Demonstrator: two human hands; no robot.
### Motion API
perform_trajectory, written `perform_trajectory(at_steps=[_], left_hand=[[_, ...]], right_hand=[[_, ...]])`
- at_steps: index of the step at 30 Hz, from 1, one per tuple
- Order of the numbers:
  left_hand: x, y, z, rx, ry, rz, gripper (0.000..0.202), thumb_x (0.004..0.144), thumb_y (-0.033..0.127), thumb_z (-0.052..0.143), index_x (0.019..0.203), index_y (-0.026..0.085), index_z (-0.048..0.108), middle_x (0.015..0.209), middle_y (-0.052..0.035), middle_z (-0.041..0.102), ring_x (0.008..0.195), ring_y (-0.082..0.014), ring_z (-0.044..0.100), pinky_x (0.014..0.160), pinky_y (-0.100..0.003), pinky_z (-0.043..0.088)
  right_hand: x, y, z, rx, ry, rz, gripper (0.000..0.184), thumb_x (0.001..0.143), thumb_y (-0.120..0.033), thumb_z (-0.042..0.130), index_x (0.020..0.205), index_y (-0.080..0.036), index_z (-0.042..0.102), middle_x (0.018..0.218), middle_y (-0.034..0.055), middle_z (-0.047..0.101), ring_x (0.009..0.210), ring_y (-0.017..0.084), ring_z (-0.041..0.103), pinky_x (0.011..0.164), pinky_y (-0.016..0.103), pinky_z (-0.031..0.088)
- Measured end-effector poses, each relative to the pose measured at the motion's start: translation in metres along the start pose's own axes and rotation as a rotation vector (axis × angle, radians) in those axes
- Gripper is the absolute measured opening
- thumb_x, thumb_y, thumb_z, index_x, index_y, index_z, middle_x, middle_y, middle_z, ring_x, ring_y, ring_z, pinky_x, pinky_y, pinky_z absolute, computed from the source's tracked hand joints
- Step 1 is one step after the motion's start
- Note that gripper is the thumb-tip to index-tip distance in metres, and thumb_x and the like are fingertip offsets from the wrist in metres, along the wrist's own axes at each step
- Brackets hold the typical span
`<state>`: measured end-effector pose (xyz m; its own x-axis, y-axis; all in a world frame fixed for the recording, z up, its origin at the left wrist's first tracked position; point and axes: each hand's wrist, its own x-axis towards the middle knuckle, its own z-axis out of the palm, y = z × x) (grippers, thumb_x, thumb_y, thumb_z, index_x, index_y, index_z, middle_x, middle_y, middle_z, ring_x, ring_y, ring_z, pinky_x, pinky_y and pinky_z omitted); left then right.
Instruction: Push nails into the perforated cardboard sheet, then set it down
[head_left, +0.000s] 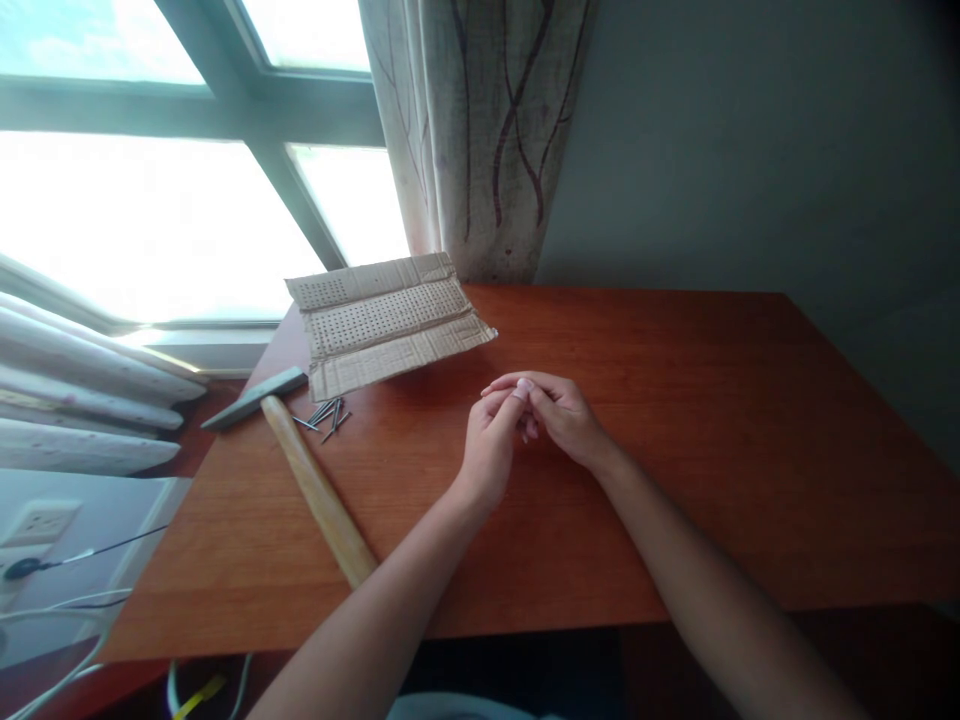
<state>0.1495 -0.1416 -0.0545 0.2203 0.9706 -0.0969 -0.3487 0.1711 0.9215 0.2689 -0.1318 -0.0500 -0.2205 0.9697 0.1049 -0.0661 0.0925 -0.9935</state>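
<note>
My left hand and my right hand meet over the middle of the table, their fingers folded together and the thumbs touching. No object shows between them, though the palms are hidden. To the left lies a hammer with a grey metal head and a pale wooden handle; my left forearm covers the handle's end. Several loose nails lie beside the hammer head. Beyond them is a creased sheet of corrugated cardboard, dotted with rows of small holes, its near right edge raised off the table.
The reddish-brown wooden table reaches a dark wall at the back. A patterned curtain hangs behind the cardboard, beside a bright window. Down at the left are a wall socket and several cables.
</note>
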Motion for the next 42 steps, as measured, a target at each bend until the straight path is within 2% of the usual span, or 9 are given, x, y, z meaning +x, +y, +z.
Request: perform_trajectory(at_steps=[4, 10, 15, 18, 27, 37, 42], left_hand=[[0.0004, -0.0002, -0.0001, 0.016, 0.025, 0.003, 0.046, 0.088, 0.051, 0.064, 0.060, 0.015, 0.059, 0.056, -0.0012, 0.054, 0.053, -0.0106, 0.049, 0.052, -0.023, 0.038], [0.0015, -0.0040, -0.0024, 0.076, 0.049, -0.004, 0.046, 0.089, 0.051, 0.062, 0.059, 0.016, 0.057, 0.056, -0.0011, 0.054, 0.054, -0.0109, 0.049, 0.053, -0.023, 0.038], [0.0011, -0.0052, -0.0027, 0.110, 0.059, 0.006, 0.045, 0.090, 0.049, 0.059, 0.059, 0.016, 0.056, 0.056, -0.0010, 0.055, 0.055, -0.0111, 0.050, 0.054, -0.023, 0.038], [0.0008, -0.0053, -0.0029, 0.118, 0.049, 0.024, 0.046, 0.091, 0.049, 0.058, 0.060, 0.016, 0.056, 0.056, -0.0012, 0.055, 0.054, -0.0112, 0.050, 0.055, -0.024, 0.039], [0.0005, -0.0050, -0.0025, 0.169, 0.031, 0.075, 0.047, 0.093, 0.050, 0.056, 0.060, 0.017, 0.055, 0.057, -0.0012, 0.055, 0.055, -0.0116, 0.050, 0.056, -0.024, 0.039], [0.0004, -0.0055, -0.0023, 0.214, 0.027, 0.092, 0.047, 0.096, 0.048, 0.052, 0.061, 0.017, 0.054, 0.057, -0.0011, 0.055, 0.055, -0.0119, 0.050, 0.058, -0.025, 0.040], [0.0001, -0.0035, -0.0009, 0.210, 0.022, 0.092, 0.047, 0.096, 0.046, 0.051, 0.061, 0.017, 0.054, 0.056, -0.0009, 0.055, 0.055, -0.0117, 0.050, 0.058, -0.025, 0.040]], right_hand=[[-0.0003, 0.0044, -0.0012, -0.036, -0.001, -0.017, 0.039, 0.099, -0.049, 0.053, 0.105, -0.016, 0.073, 0.080, 0.0038, 0.073, 0.047, 0.008, 0.052, 0.045, 0.022, 0.045], [-0.0007, 0.0086, -0.0062, -0.211, -0.014, -0.088, 0.039, 0.101, -0.047, 0.048, 0.110, -0.018, 0.073, 0.090, 0.0050, 0.076, 0.050, 0.010, 0.056, 0.051, 0.025, 0.050], [-0.0002, 0.0059, -0.0092, -0.368, -0.002, -0.166, 0.036, 0.102, -0.044, 0.047, 0.110, -0.021, 0.075, 0.108, 0.0085, 0.077, 0.077, 0.017, 0.070, 0.064, 0.028, 0.056], [0.0000, 0.0056, -0.0089, -0.346, 0.003, -0.144, 0.035, 0.102, -0.043, 0.048, 0.110, -0.021, 0.075, 0.107, 0.0083, 0.077, 0.083, 0.019, 0.071, 0.065, 0.029, 0.056], [-0.0002, 0.0083, -0.0083, -0.194, -0.018, -0.077, 0.035, 0.101, -0.043, 0.050, 0.111, -0.019, 0.073, 0.104, 0.0069, 0.077, 0.054, 0.010, 0.058, 0.051, 0.025, 0.051], [-0.0006, 0.0079, -0.0066, -0.075, -0.014, -0.024, 0.032, 0.099, -0.043, 0.053, 0.107, -0.019, 0.073, 0.098, 0.0047, 0.077, 0.049, 0.009, 0.056, 0.047, 0.024, 0.048], [-0.0007, 0.0080, -0.0052, 0.008, -0.009, 0.016, 0.032, 0.098, -0.045, 0.055, 0.105, -0.020, 0.074, 0.080, 0.0017, 0.072, 0.048, 0.010, 0.054, 0.046, 0.025, 0.046]])
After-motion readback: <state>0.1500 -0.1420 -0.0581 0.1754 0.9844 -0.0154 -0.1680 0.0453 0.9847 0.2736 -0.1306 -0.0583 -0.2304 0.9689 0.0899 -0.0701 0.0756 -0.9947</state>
